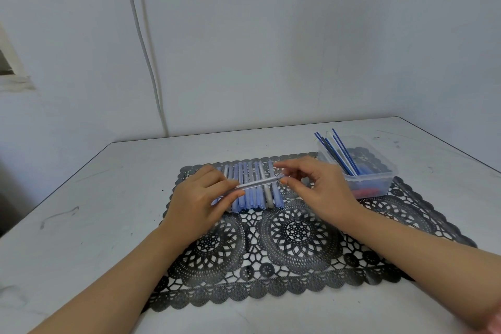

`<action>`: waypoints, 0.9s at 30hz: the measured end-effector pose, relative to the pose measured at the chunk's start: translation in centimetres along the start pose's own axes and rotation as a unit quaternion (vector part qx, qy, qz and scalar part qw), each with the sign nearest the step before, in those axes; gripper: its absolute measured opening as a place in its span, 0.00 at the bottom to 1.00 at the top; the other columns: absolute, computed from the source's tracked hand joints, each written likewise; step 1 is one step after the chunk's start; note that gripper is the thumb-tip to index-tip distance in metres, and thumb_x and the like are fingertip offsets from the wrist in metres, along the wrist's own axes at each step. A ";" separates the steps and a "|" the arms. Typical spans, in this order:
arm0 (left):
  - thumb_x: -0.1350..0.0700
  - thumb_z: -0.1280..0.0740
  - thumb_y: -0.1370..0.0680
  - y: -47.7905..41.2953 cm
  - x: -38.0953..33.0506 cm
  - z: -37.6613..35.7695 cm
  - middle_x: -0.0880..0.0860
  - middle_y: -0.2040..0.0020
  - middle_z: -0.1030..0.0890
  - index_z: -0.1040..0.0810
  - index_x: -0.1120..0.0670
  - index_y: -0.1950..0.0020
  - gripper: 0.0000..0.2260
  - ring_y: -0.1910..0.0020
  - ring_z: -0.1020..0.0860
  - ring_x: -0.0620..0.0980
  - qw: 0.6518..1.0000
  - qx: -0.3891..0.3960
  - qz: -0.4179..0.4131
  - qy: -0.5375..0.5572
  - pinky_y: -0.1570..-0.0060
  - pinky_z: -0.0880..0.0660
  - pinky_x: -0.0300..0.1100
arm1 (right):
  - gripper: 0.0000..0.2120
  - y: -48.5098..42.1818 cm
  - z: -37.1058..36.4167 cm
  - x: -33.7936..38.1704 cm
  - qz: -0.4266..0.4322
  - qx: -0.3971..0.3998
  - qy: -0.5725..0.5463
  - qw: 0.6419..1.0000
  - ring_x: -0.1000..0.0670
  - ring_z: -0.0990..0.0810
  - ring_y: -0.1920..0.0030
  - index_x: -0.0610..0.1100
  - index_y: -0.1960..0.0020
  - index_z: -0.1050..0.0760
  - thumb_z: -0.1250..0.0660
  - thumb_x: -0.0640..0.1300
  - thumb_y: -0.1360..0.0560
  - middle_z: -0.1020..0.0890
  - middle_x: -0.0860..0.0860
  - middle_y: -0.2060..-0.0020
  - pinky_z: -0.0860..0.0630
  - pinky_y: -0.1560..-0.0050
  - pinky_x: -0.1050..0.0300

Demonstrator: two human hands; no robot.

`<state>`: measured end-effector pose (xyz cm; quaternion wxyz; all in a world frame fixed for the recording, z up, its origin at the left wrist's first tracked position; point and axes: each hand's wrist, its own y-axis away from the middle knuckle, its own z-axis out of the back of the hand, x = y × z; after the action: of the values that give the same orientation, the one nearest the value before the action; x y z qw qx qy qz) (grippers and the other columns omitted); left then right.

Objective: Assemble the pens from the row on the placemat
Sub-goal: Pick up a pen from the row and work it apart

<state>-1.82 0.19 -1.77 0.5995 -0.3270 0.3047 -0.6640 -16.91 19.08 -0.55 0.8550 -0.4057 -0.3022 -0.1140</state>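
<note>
A row of blue and pale grey pen barrels (250, 187) lies side by side on the far half of a black lace placemat (295, 236). Above the row I hold one pale grey pen barrel (257, 183) almost level. My left hand (200, 198) grips its left end with curled fingers. My right hand (317, 184) pinches its right tip between thumb and fingers. The row's left end is hidden behind my left hand.
A clear plastic tub (360, 171) stands on the placemat's far right corner, with several blue and white refills sticking up and red pieces at the bottom. The white table (81, 211) meets a wall at the back; its right edge runs diagonally.
</note>
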 end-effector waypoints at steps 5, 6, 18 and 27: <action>0.50 0.34 0.22 0.0 0.0 -0.1 0.49 0.64 0.22 0.16 0.57 0.54 0.12 0.63 0.27 0.47 1.000 0.001 -0.009 0.001 0.62 0.32 0.34 | 0.14 0.1 0.0 -0.1 0.011 0.006 0.009 1.000 0.58 0.20 0.57 0.53 0.43 0.24 0.32 0.41 0.26 0.18 0.56 0.59 0.23 0.52 0.65; 0.50 0.34 0.22 0.0 0.1 -0.1 0.49 0.64 0.21 0.16 0.57 0.54 0.12 0.63 0.27 0.47 1.000 0.001 -0.011 0.001 0.62 0.31 0.34 | 0.13 0.1 0.0 0.0 0.008 0.010 0.003 1.000 0.59 0.20 0.57 0.52 0.42 0.23 0.33 0.41 0.26 0.18 0.57 0.60 0.24 0.54 0.67; 0.50 0.34 0.22 -0.1 -0.1 -0.1 0.49 0.63 0.21 0.17 0.57 0.55 0.12 0.63 0.26 0.46 1.000 -0.006 -0.008 0.005 0.60 0.32 0.32 | 0.07 0.3 -0.5 0.2 -0.020 0.028 -0.010 0.999 0.56 0.22 0.58 0.46 0.48 0.23 0.32 0.39 0.26 0.19 0.52 0.61 0.27 0.58 0.71; 0.51 0.34 0.22 -0.1 -0.2 0.0 0.50 0.64 0.21 0.17 0.58 0.56 0.11 0.63 0.27 0.48 1.000 -0.012 -0.023 0.002 0.62 0.30 0.36 | 0.09 0.2 -0.4 0.1 0.008 0.047 0.037 0.998 0.56 0.23 0.60 0.42 0.52 0.22 0.39 0.46 0.22 0.19 0.51 0.63 0.31 0.60 0.72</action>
<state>-1.91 0.35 -1.69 0.5792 -0.3404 0.3060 -0.6746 -16.58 18.94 -0.82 0.8846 -0.3633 -0.2719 -0.1079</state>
